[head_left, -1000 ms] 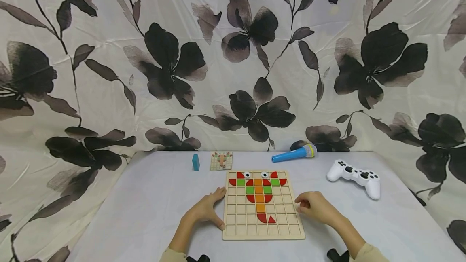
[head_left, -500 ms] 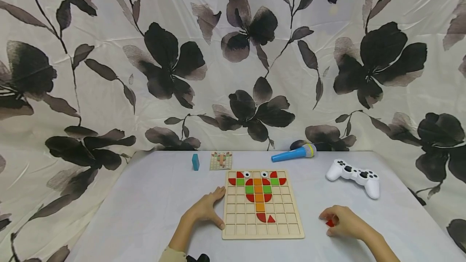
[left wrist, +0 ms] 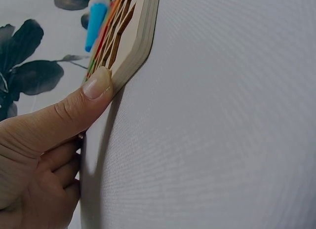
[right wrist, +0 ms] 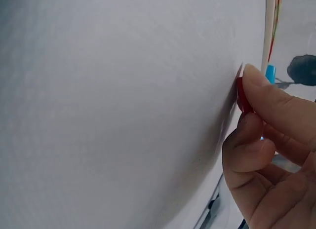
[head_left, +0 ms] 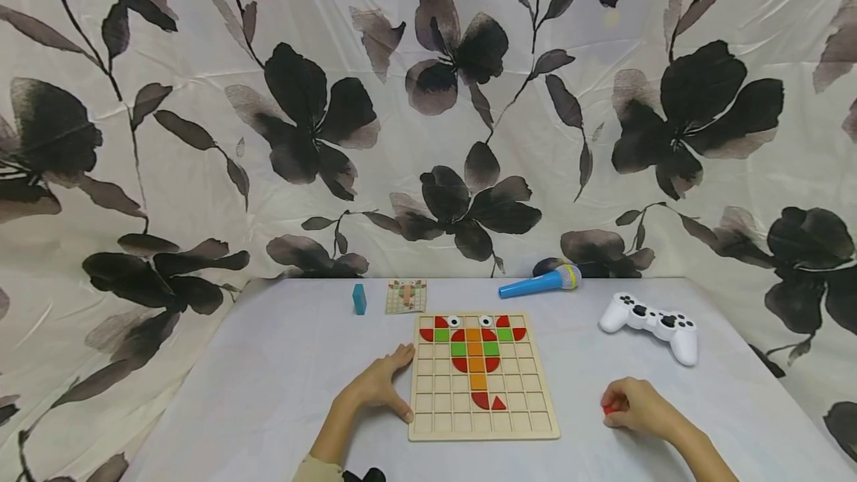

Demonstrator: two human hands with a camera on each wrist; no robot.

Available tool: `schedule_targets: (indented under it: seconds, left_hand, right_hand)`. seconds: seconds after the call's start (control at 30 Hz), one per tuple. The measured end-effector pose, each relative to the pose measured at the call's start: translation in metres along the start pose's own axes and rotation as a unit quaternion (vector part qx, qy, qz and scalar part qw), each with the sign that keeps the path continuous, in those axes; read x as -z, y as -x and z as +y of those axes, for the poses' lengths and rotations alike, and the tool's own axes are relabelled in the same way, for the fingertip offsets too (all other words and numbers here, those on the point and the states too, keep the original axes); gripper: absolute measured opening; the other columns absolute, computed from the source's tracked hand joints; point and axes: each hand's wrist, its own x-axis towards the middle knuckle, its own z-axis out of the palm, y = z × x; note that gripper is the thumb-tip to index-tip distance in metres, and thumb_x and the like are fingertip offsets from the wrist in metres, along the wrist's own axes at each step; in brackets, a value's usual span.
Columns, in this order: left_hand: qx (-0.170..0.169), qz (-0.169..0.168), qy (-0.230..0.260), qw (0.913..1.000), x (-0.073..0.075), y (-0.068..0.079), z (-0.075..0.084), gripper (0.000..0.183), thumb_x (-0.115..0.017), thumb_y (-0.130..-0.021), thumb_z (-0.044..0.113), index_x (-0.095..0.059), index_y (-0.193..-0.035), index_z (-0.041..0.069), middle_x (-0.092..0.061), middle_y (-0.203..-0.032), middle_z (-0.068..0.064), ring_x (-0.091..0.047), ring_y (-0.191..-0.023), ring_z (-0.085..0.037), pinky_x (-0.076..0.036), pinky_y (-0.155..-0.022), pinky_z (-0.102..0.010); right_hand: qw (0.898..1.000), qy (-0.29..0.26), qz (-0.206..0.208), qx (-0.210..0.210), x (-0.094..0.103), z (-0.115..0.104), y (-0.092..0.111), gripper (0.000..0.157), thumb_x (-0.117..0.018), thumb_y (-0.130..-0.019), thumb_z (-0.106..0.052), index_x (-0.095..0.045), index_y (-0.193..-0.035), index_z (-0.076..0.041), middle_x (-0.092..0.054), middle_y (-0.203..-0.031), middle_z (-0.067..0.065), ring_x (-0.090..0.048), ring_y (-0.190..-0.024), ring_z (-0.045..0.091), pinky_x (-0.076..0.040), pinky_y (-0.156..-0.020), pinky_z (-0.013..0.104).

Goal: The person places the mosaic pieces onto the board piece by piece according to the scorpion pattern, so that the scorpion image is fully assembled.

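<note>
In the head view a wooden grid board (head_left: 438, 426) lies mid-table, its cells partly filled with red, green and orange pieces plus two round eye pieces. A red quarter-round (head_left: 480, 399) and a red triangle (head_left: 499, 403) sit low on it. My left hand (head_left: 378, 385) is spread along the board's left edge; its thumb touches the rim near the corner in the left wrist view. To the right of the board, my right hand (head_left: 636, 406) pinches a small red piece (right wrist: 243, 95) between thumb and fingers, low over the tabletop. Its exact shape is mostly hidden by the fingers.
Behind the board lie a patterned picture card (head_left: 406, 296) and an upright blue block (head_left: 360, 299). A blue toy microphone (head_left: 538, 283) rests at the back edge, with a white game controller (head_left: 651, 326) back right. A floral cloth (head_left: 375, 169) hangs behind the table.
My right hand has moved from beside the board's right edge out to the right and toward me, and now pinches a red piece. The left hand and the board have stayed put.
</note>
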Motion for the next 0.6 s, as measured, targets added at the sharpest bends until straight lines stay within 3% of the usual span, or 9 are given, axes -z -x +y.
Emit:
schedule_targets:
  seconds: [0.23,0.4,0.5,0.6]
  left_hand:
    - [-0.003,-0.006,0.001,1.0,0.0,0.0,-0.001,0.113,-0.092,-0.05,0.021,-0.033,-0.143,-0.004,-0.025,-0.15,-0.025,-0.021,-0.138,-0.045,-0.017,-0.11,-0.061]
    - [-0.005,-0.007,0.003,1.0,-0.001,-0.001,-0.002,0.113,-0.092,-0.05,0.022,-0.033,-0.143,-0.005,-0.025,-0.15,-0.025,-0.021,-0.138,-0.044,-0.017,-0.111,-0.059]
    - [-0.005,-0.006,0.005,1.0,-0.001,-0.001,-0.002,0.113,-0.092,-0.05,0.021,-0.033,-0.143,-0.005,-0.025,-0.15,-0.025,-0.02,-0.138,-0.043,-0.017,-0.111,-0.058]
    - [-0.004,-0.006,0.007,1.0,0.0,-0.001,-0.002,0.112,-0.092,-0.05,0.021,-0.033,-0.142,-0.005,-0.025,-0.15,-0.024,-0.02,-0.138,-0.043,-0.017,-0.111,-0.058]
  right_hand:
    - [0.999,-0.033,-0.007,-0.01,-0.002,-0.002,0.0,0.017,-0.076,-0.069,-0.005,-0.061,-0.076,-0.005,-0.057,-0.068,-0.006,-0.046,-0.059,-0.002,-0.042,-0.051,0.02]
    - [0.999,-0.035,0.004,0.016,-0.008,-0.007,-0.006,0.012,-0.071,-0.075,-0.003,-0.063,-0.083,-0.003,-0.055,-0.069,-0.006,-0.046,-0.059,-0.002,-0.042,-0.05,0.019]
    - [0.996,-0.085,0.003,0.036,-0.011,-0.014,-0.013,0.015,-0.065,-0.082,0.0,-0.064,-0.096,0.004,-0.056,-0.072,-0.002,-0.051,-0.059,0.0,-0.045,-0.052,0.019]
    - [0.986,-0.164,-0.015,0.037,-0.015,-0.026,-0.023,0.023,-0.06,-0.086,0.001,-0.06,-0.107,0.012,-0.056,-0.08,0.004,-0.056,-0.063,0.004,-0.049,-0.056,0.02]
